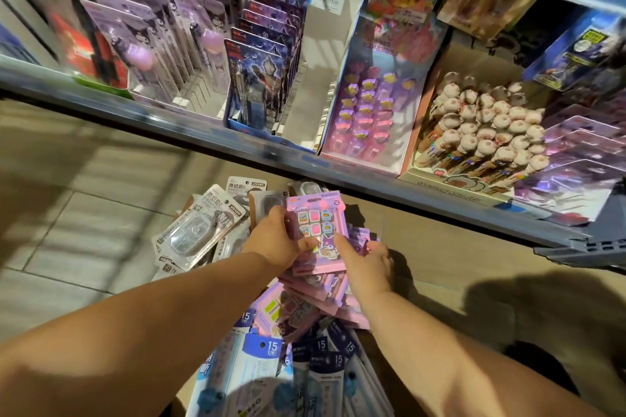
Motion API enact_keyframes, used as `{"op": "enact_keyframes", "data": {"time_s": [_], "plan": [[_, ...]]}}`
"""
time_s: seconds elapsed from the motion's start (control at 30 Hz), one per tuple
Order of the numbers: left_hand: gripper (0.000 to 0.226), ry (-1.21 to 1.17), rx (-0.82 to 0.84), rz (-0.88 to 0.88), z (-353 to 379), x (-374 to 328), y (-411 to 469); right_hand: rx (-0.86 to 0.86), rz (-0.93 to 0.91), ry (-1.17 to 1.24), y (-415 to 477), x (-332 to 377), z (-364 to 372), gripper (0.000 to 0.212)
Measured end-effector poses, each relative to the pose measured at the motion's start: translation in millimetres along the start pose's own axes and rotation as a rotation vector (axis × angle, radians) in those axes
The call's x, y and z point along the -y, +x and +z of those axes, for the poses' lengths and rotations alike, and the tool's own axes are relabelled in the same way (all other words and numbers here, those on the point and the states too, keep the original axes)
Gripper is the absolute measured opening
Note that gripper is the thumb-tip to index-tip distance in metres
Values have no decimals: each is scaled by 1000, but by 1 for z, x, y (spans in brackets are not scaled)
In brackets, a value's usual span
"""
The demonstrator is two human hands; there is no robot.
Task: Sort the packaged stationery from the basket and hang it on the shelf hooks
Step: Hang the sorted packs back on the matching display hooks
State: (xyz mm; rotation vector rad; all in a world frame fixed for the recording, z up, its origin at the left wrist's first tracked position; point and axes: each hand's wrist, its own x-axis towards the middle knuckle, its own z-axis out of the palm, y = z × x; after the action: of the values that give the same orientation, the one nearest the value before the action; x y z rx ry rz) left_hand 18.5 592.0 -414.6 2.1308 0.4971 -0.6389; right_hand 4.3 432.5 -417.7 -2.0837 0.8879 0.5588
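Left hand: gripping the purple pack by its left edge, with the thumb flat on the front and the fingers curled behind.
Right hand: on the same pack, pinching its lower right corner, thumb on the front.
Purple pack: held up between both hands, face to the camera, just above the heap and below the shelf edge. A window of small coloured squares shows, with a cartoon figure beneath.
Heap: more pink packs lie right under the hands. Ruler packs marked 15 cm are nearer the person, and clear blister packs fan out to the left.
Shelf: purple carded pens stand on the left, dark blue cards in the middle and plush-topped pens in a box on the right, all a little blurred.
Floor: pale tiles to the left.
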Motion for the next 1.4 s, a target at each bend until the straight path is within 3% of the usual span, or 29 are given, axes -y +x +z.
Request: {"op": "enact_keyframes", "data": {"time_s": [0.13,0.3,0.6,0.7,1.0,1.07,1.2,1.27,1.33,1.4], "plan": [[66,-42,2,-48,3,1,2,42,63,-31,4,6,1,94],[46,-104,30,-67,2,-2,2,92,95,-8,8,3,5,123],[78,-266,122,-53,2,-3,-1,98,4,45,-7,3,5,93],[76,-362,152,-70,3,0,-2,154,38,171,-9,1,6,85],[82,-435,184,-37,5,5,-3,246,112,440,-6,-1,14,120],[78,-449,182,-13,6,6,-5,278,88,463,-7,0,10,117],[76,-485,155,39,11,4,-11,297,48,556,0,-8,5,90],[76,-501,165,50,13,4,-12,300,42,564,3,-11,2,96],[63,-536,181,62,15,3,-13,310,22,542,5,-15,-2,92],[49,-584,181,57,17,-1,-17,345,-17,554,8,-19,-8,76]]}}
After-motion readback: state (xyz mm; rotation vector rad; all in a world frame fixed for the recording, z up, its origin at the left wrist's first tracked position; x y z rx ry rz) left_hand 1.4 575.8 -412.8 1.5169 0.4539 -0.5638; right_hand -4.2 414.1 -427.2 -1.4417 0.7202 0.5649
